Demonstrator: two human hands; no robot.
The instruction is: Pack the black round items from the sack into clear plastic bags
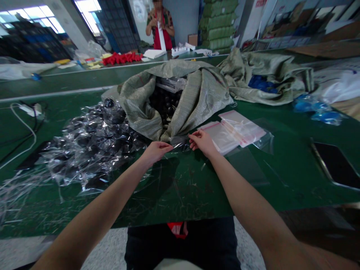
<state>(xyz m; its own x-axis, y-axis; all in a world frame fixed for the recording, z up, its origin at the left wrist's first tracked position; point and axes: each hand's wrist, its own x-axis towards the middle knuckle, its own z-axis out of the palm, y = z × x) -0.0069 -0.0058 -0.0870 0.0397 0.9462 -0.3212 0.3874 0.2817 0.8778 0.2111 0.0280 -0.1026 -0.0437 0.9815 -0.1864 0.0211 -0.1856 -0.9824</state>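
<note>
My left hand (157,151) pinches one side of a clear plastic bag (180,144), thumb against fingers. On the bag's other side my right hand (203,143) is closed in a pinch too. Something dark shows in or behind the film; I cannot make out which. Just beyond both hands a grey-green woven sack (202,101) lies with its mouth towards me, full of round black pieces (168,105). A heap of black pieces wrapped in clear film (95,135) spreads left of my left hand. Flat clear bags with pink-edged strips (242,129) lie beside my right hand.
A phone (336,163) lies at the right, a white cable (32,131) at the left. A second woven sack (270,71) holds blue pieces (262,83). Across the tables a person in a red apron (163,35) stands near red pieces (122,57).
</note>
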